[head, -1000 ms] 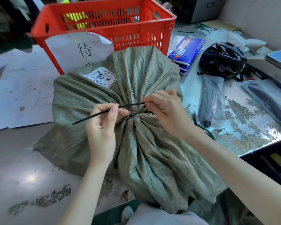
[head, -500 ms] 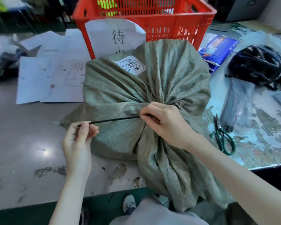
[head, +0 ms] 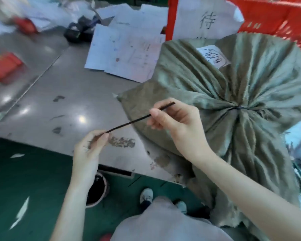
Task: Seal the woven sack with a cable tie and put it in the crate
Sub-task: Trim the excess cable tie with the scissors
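The olive woven sack [head: 215, 87] lies on the grey table [head: 68, 105], its mouth gathered into a tight neck with a dark band [head: 238, 108] around it. A white label [head: 214, 56] shows on its top. My left hand [head: 90, 146] pinches the lower end of a straight black cable tie strip [head: 134, 120]. My right hand [head: 177, 122] pinches the strip nearer its upper end, left of the neck. The strip's upper tip is free and stops short of the neck. The red crate [head: 268, 20] stands behind the sack, a paper sign [head: 207, 20] on its front.
Loose paper sheets [head: 127, 54] lie left of the sack. A black object [head: 80, 30] and red items [head: 3, 65] sit further left. The table's front edge runs just below my hands. A dark bucket [head: 96, 190] stands on the green floor beneath.
Both hands have moved left, away from the sack's neck, carrying the black strip. My right hand has left the neck. The view has swung left.
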### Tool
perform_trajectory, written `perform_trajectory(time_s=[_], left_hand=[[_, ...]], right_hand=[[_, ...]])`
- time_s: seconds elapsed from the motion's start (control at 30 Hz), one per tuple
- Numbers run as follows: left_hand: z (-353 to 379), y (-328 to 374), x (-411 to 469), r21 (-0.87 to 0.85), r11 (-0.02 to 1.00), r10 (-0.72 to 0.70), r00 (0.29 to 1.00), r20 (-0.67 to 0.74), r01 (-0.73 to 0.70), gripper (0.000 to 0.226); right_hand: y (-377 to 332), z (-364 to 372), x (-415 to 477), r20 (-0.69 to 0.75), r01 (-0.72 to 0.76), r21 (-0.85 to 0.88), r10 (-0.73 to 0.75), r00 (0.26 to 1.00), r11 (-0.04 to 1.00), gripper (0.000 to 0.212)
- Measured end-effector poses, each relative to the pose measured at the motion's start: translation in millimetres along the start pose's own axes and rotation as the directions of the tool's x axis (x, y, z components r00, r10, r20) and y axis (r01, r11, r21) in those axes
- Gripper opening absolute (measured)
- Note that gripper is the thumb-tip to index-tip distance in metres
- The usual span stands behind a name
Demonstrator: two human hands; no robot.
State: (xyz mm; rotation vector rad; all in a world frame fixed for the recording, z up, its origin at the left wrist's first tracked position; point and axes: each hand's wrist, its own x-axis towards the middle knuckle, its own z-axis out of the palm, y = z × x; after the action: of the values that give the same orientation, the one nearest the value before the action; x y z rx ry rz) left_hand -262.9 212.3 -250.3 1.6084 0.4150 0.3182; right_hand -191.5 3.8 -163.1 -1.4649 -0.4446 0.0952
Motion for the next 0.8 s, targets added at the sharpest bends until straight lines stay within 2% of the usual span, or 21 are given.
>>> perform_trajectory(time_s=[0.17,0.27,0.37,0.6,0.8], left_hand=[[-47,-11,-8,0.096,0.993,-0.044,0.981,-0.192,0.063,0.021],[-80,-26,-15,0.200,0.973,-0.067,0.967,-0.247,0.118,0.030],[-112,-37,-25,0.225,0.960,-0.081,0.933,-0.351,0.168,0.034],[-154,-53,-35,0.193,0.951,-0.130,0.877,-0.462,0.242,0.030],[-167,-59,-35,0.152,0.952,-0.149,0.833,-0.532,0.267,0.025]], right_hand=[[25,55,-3,0.196,0.024,-0.152,0.007,0.981,0.988,0.009],[39,85,-4,0.231,0.051,-0.188,-0.006,0.973,0.981,0.010],[56,115,1,0.302,0.046,-0.226,0.025,0.953,0.973,0.012],[111,192,10,0.590,0.192,-0.374,0.074,0.804,0.907,0.013],[152,237,6,0.717,0.170,-0.439,0.231,0.658,0.882,0.024]])
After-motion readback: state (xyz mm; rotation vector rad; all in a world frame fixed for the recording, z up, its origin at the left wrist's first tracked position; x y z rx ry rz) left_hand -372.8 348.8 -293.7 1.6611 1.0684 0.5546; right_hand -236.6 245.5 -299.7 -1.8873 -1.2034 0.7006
